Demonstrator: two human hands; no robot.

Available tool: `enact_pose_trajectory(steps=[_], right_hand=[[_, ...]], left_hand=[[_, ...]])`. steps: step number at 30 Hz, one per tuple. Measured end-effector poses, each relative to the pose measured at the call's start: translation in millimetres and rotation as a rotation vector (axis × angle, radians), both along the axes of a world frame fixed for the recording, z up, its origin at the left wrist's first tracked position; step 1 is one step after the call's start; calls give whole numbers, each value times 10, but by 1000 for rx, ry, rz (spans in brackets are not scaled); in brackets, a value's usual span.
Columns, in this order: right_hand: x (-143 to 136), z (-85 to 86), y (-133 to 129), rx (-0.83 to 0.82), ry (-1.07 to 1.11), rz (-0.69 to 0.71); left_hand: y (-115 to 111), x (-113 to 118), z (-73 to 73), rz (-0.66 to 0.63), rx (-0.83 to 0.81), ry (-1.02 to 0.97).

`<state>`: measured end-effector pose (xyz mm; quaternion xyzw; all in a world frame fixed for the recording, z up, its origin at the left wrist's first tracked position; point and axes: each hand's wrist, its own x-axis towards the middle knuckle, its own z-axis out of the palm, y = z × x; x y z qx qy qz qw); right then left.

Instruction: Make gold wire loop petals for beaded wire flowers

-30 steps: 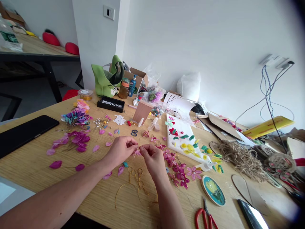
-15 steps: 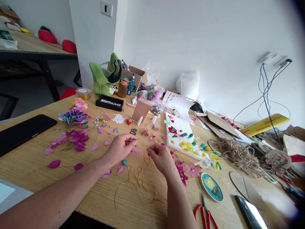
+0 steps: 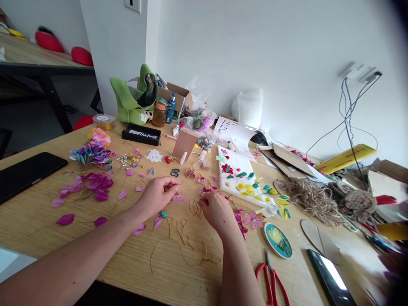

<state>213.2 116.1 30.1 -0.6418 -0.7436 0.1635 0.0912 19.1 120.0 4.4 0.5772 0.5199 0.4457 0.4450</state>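
My left hand (image 3: 157,195) is closed in a pinch above the middle of the table, and what its fingertips hold is too small to make out. Just beyond them lies a small pink fringed piece (image 3: 179,198). My right hand (image 3: 219,211) is also pinched, its fingertips at looped gold wire (image 3: 194,207) that hangs or rests beside them. Closer to me are several twisted gold wire pieces (image 3: 181,229) with round loops. A small teal piece (image 3: 163,214) and a loose pink petal (image 3: 157,222) lie under my left hand. Dark pink flowers (image 3: 239,221) are partly hidden behind my right wrist.
Red-handled scissors (image 3: 270,280) and a round painted piece (image 3: 278,240) lie right. Magenta petals (image 3: 99,182) and a black phone (image 3: 32,172) are left. A white sheet (image 3: 229,182) holds yellow and green petals. A black tray (image 3: 141,134) and green bag (image 3: 130,102) stand behind.
The view has turned slightly, so everything sits a little further left and higher. My right fingers have shifted slightly right, and the wire loops look more spread. My left hand keeps its pinch.
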Motion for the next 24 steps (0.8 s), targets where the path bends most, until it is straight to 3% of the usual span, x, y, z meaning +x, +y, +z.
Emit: enact_pose_trajectory(steps=[4, 7, 13, 24], right_hand=[[-98, 115, -131, -178, 183, 315], [-194, 108, -226, -300, 159, 488], [-352, 77, -307, -293, -71, 448], [-404, 77, -330, -431, -40, 597]], left_hand=[[3, 4, -13, 6, 11, 9], [10, 7, -17, 6, 11, 12], [10, 11, -21, -2, 4, 7], [5, 9, -24, -19, 9, -10]])
